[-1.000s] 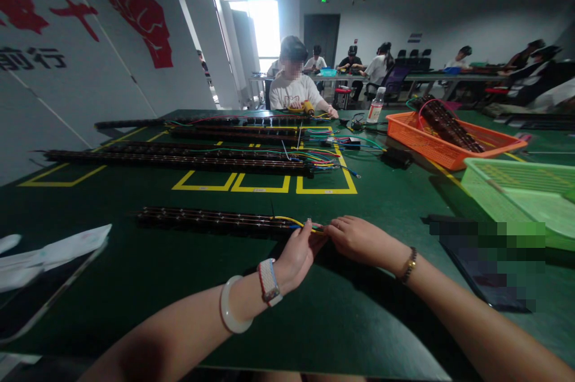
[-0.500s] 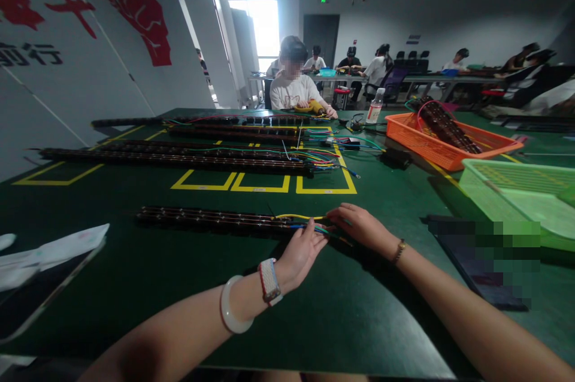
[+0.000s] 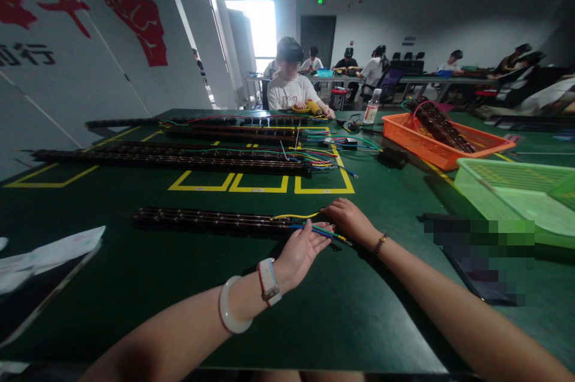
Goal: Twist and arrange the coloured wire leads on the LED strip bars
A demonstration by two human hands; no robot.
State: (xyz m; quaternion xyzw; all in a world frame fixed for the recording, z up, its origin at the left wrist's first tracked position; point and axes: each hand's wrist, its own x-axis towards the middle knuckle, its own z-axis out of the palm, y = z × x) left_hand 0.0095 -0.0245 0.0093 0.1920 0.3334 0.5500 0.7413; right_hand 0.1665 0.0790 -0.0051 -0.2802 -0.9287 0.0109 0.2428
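Note:
A long dark bundle of cell strips (image 3: 211, 218) lies on the green table (image 3: 202, 298), with coloured wires at its right end. My left hand (image 3: 303, 253) is at that end, palm up and fingers stretched out. Blue and green wires (image 3: 321, 230) lie across its fingers, passing behind the thumb, and end in a metal lug. The fingers of my right hand (image 3: 353, 220) are bent in and closed at the end of the yellow wire (image 3: 294, 215). My right fingertips are partly hidden, so their exact grip does not show.
Longer wired bundles (image 3: 188, 157) lie farther back over yellow tape outlines. To the right stand an orange basket (image 3: 424, 145), a green basket (image 3: 489, 211) and a bottle (image 3: 372, 108). A dark flat object (image 3: 476, 268) lies near my right arm. A person (image 3: 290, 85) sits opposite.
My left fingers have spread a little farther right beneath the wires, whose ends now show more clearly. My right hand has shifted slightly left and stays at the yellow wire.

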